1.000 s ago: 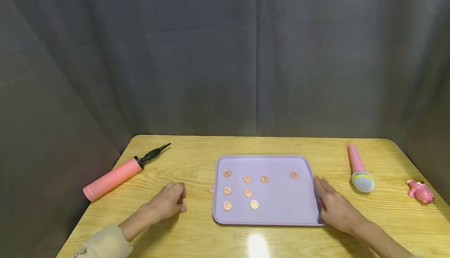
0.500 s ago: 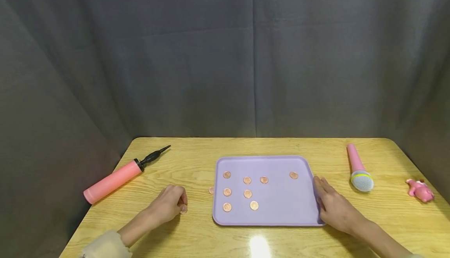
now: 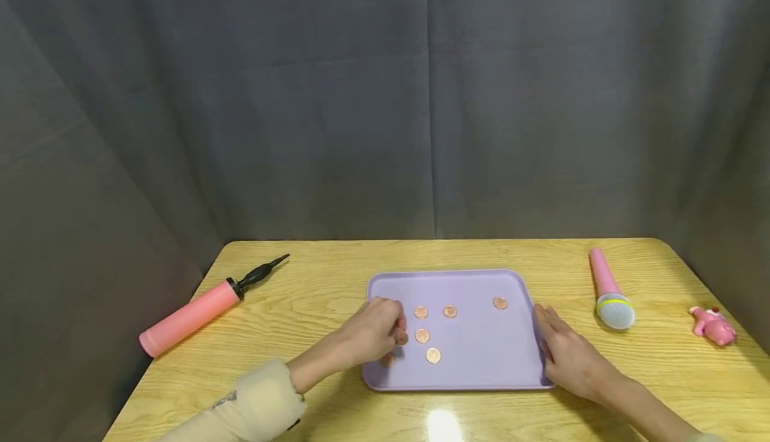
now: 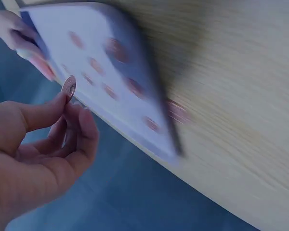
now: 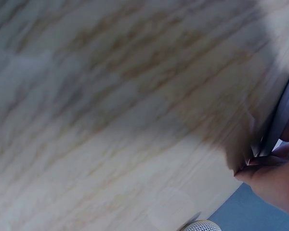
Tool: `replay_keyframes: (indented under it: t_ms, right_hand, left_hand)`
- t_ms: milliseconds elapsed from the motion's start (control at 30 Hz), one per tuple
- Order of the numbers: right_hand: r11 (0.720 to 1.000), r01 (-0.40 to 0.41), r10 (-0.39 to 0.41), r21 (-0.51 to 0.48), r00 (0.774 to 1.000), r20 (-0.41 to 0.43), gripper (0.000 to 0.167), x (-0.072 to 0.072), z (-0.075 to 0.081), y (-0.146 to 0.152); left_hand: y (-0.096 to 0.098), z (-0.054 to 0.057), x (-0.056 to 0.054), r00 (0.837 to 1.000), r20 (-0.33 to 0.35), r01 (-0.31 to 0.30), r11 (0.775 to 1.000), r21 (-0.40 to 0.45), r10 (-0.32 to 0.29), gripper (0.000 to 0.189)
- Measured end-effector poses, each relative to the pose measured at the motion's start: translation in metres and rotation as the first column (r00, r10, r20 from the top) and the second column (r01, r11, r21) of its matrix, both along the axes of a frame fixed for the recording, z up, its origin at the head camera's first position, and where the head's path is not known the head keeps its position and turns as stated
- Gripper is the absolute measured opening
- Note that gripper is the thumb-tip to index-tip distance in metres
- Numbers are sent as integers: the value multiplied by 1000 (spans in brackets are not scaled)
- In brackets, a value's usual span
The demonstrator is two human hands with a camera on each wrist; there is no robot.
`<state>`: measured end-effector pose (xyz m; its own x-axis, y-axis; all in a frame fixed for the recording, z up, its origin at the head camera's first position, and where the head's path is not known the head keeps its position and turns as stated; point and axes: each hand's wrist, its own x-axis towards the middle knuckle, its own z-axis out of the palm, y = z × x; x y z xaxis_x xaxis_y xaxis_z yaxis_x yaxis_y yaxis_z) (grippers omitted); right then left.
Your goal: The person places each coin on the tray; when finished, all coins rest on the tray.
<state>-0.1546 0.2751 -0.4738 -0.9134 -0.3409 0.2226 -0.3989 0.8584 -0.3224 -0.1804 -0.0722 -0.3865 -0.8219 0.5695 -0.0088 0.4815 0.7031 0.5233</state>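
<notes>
My left hand (image 3: 375, 328) is over the left part of a lilac tray (image 3: 481, 375). Between thumb and fingertips it pinches a copper-coloured coin (image 4: 69, 87), plain in the left wrist view. Several similar coins lie flat in the tray, among them one coin (image 3: 433, 355) near the front and another coin (image 3: 500, 303) at the back right. The left hand hides some of those on the left side. Just outside the tray's left edge lies a blurred coin (image 4: 178, 111) on the table. My right hand (image 3: 571, 358) holds the tray's right rim, thumb and fingers on either side.
A pink hand pump (image 3: 192, 318) with a black nozzle lies at the table's left. On the right are a pink toy microphone (image 3: 609, 288) and a small pink figure (image 3: 713, 325). A dark grey curtain (image 3: 325, 128) hangs behind the wooden table (image 3: 289, 321).
My left hand has moved right from the bare table to over the tray's left part, bringing the coin along. The right hand has stayed at the tray's right rim.
</notes>
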Motion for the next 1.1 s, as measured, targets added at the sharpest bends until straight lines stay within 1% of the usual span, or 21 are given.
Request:
replay_keyframes:
  t_ms: [33, 67, 100, 167, 267, 367, 467, 633, 767, 900, 1000, 1100]
  right_hand:
    - [1000, 0, 0, 1, 1000, 10, 59, 0, 0, 1]
    - [1000, 2, -2, 1, 1000, 19, 59, 0, 1, 1]
    - [1000, 2, -2, 1, 1000, 26, 59, 0, 1, 2]
    - [1000, 4, -4, -9, 999, 49, 59, 0, -1, -1]
    - [1000, 5, -5, -12, 998, 56, 58, 2, -3, -3]
    - [1000, -7, 7, -3, 999, 36, 57, 3, -3, -3]
    - [1000, -11, 11, 9, 1000, 28, 58, 2, 0, -1]
    - [1000, -8, 8, 22, 999, 32, 58, 0, 5, 3]
    - [1000, -12, 11, 22, 1000, 24, 58, -2, 6, 2]
    - [1000, -11, 11, 19, 999, 32, 59, -1, 5, 1]
    - [1000, -9, 9, 16, 999, 34, 59, 0, 5, 1]
    - [1000, -6, 5, 13, 1000, 31, 59, 1, 5, 2]
  left_hand:
    - [13, -1, 0, 1000, 4, 14, 1000, -9, -14, 11]
    - [25, -3, -1, 999, 24, 31, 1000, -4, -31, 10]
    - [37, -6, -2, 998, 41, 43, 999, -1, -43, 13]
    - [56, -11, -3, 996, 52, 79, 997, -23, -78, 23]
    - [75, -19, -4, 992, 73, 112, 992, -63, -107, 33]
    - [87, -24, -4, 992, 57, 117, 985, -130, -110, 36]
    - [93, -27, -7, 994, 61, 98, 982, -163, -89, 37]
    - [97, -26, -12, 994, 89, 74, 984, -161, -60, 38]
    - [98, -26, -12, 993, 106, 68, 983, -170, -50, 36]
    - [98, -30, -12, 994, 98, 76, 976, -202, -57, 32]
    - [99, -32, -12, 996, 69, 76, 972, -221, -62, 31]
    - [95, -30, -14, 995, 63, 87, 979, -183, -77, 28]
